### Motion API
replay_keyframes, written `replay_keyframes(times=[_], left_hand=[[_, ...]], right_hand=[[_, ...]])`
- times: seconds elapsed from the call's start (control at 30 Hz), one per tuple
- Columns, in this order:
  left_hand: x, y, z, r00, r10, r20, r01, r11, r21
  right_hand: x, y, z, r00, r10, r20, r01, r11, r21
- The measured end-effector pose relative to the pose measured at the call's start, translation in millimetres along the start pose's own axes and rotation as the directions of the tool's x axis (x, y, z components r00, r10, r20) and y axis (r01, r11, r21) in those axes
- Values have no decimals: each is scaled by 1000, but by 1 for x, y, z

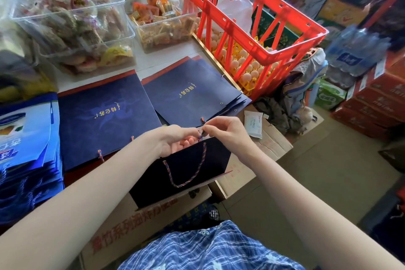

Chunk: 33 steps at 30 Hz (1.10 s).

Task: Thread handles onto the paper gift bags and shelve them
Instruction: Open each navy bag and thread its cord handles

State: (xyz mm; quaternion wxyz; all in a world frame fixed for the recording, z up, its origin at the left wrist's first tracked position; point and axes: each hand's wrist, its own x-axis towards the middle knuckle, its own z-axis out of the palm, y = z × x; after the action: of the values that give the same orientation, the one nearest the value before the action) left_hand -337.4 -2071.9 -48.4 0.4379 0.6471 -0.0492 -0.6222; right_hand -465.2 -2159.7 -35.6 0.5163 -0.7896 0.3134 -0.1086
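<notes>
Presently, item 1: dark navy paper gift bag (186,173), held flat over a cardboard box (135,226) at the table edge, its mouth up toward the hands. Light, creased card; likely stiff along the folded rim, easily dented or torn at the punched holes. Best gripped at the rim beside the hole, not mid-panel.

Item 2: twisted cord handle (188,173), red-blue, soft and limp, 1 loop hanging down the near face. Ends fray; take hold close to the tip.

Left hand (177,140): fingers curled inside the bag's top edge, supporting it. Right hand (221,131): thumb and forefinger pinching the cord end at the rim.

Item 3: 2 stacks of matching flat bags (109,116) on the table beyond, some already corded; red crate (252,28) of eggs behind.
</notes>
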Motion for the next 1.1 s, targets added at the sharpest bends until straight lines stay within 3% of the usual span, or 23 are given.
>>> replay_keyframes(times=[0.07, 0.1, 0.17, 0.23, 0.3, 0.4, 0.67, 0.97, 1.03, 1.1], left_hand=[[-2, -3, 1, 990, 110, -92, -109, 994, 19], [-2, -7, 0, 968, 217, -125, -201, 971, 128], [-2, -13, -3, 863, 495, -104, -400, 794, 458], [-2, -17, -6, 759, 651, -11, -514, 609, 604], [-1, -20, -9, 743, 668, 46, -563, 586, 583], [-3, -21, -9, 774, 631, 54, -562, 644, 519], [-2, -22, -7, 754, 657, 31, -536, 588, 606], [-6, -17, 1, 753, 655, -60, -466, 595, 655], [-8, -16, -1, 721, 688, -81, -529, 622, 578], [-10, -17, -2, 643, 757, -116, -608, 596, 524]], right_hand=[[2, -2, 4, 999, 28, -36, -30, 998, -60], [4, -4, 5, 997, 51, -53, -55, 995, -85], [9, -6, 9, 994, 86, -71, -94, 987, -129], [13, -5, 13, 989, 124, -85, -134, 983, -127], [16, -1, 14, 979, 164, -124, -173, 983, -59], [15, 5, 15, 979, 149, -141, -160, 984, -72], [9, 0, 3, 971, 217, 97, -215, 976, -30], [11, -1, -2, 969, 226, 103, -221, 974, -50], [12, -2, 0, 982, 178, 58, -179, 984, 4], [13, -5, -1, 989, 142, 36, -144, 986, 89]])
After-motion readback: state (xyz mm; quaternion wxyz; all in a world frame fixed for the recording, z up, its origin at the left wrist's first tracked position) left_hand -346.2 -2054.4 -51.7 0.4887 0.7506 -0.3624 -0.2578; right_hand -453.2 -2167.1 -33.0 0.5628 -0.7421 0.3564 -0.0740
